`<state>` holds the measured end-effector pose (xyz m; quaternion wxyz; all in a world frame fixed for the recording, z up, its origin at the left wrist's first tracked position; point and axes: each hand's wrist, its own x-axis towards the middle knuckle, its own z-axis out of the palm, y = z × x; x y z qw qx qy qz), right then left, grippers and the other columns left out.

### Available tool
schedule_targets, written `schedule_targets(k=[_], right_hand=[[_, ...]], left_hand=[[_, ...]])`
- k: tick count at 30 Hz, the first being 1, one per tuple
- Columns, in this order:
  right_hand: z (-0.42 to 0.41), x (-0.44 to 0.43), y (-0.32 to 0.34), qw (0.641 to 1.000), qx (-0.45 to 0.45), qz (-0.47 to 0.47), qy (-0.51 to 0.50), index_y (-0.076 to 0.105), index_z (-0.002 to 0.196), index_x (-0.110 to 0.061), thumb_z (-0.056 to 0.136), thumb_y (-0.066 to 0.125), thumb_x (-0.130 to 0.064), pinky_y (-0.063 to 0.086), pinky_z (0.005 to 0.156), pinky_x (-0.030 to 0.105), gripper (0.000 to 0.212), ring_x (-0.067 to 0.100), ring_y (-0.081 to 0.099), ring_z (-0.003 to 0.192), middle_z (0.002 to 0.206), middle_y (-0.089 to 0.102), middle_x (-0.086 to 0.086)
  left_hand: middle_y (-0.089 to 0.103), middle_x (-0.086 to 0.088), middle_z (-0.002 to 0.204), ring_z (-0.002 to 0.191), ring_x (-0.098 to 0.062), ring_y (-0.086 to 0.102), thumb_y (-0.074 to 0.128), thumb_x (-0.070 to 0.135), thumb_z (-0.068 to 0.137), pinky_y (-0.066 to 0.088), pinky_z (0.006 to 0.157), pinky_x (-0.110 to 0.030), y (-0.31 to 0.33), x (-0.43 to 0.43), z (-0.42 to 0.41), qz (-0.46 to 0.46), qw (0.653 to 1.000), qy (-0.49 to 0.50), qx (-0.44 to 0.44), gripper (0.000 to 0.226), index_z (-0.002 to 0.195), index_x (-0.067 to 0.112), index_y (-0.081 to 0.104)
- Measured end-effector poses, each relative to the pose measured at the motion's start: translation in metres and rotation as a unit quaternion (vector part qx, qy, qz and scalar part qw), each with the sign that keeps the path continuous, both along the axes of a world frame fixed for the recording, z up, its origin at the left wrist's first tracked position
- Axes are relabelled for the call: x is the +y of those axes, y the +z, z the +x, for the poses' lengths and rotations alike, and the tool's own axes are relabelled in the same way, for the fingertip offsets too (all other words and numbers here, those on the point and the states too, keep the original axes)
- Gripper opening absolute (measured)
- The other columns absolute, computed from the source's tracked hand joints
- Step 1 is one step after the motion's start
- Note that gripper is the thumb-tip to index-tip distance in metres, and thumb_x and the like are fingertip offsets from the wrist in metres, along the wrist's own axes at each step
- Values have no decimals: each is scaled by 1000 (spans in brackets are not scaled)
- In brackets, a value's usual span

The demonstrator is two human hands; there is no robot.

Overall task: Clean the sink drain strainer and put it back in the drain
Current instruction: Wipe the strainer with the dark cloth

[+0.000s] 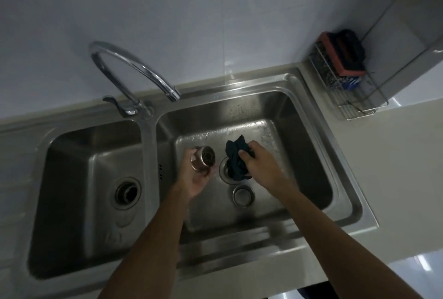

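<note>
My left hand (195, 176) grips a metal drain strainer basket (203, 158) above the right basin, its perforated bottom tilted towards me. A crumpled dark cloth (236, 158) is bunched in my right hand (257, 163), just right of the strainer and apart from it. The cloth hangs over the right basin's open drain (223, 172), hiding most of it. A round metal drain cover (243, 195) lies on the basin floor just in front of that drain.
The steel double sink (345, 193) has a left basin with its own drain (127, 192). A curved tap (134, 71) arches over the divider. A wire rack (354, 97) with sponges stands on the counter at the back right. Water drops dot the right basin floor.
</note>
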<state>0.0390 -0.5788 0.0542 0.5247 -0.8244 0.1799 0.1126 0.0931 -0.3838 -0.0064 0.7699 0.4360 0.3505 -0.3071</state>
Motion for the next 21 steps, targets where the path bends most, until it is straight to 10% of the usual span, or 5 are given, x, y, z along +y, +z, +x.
schedule_targets(k=[5,8,14,18,21], right_hand=[[-10,42,20,990,-110,-75,43,47,119,-15,107,43,-30,46,58,16,19,14,63,71,90,65,2],[-12,67,23,974,-177,-113,87,35,152,-11,110,35,-25,56,87,38,45,29,66,109,131,63,16],[36,71,45,989,-139,-15,-42,16,160,-13,110,27,-31,34,117,47,54,28,33,148,164,28,9],[9,86,51,980,-187,-40,51,18,159,-8,110,32,-21,31,119,42,53,29,32,149,162,31,14],[6,80,47,971,-214,-60,90,24,157,-4,110,33,-15,35,115,44,50,28,40,144,158,37,17]], left_hand=[[76,-11,85,64,-22,74,57,67,89,56,65,-30,55,-29,12,-32,999,13,-28,64,86,8,82],[75,-12,88,73,-23,72,51,64,95,56,75,-35,73,-37,10,-31,998,-2,-60,63,79,12,84],[69,-8,133,118,-23,64,56,51,96,46,109,-34,103,-49,-5,-74,993,-39,-86,55,133,14,69],[74,0,91,86,-15,65,41,40,107,58,74,-24,104,-42,1,-24,996,3,-81,47,89,22,81],[69,9,104,92,-6,67,37,47,108,54,80,-25,102,-38,-3,13,996,-15,-89,36,107,28,68]])
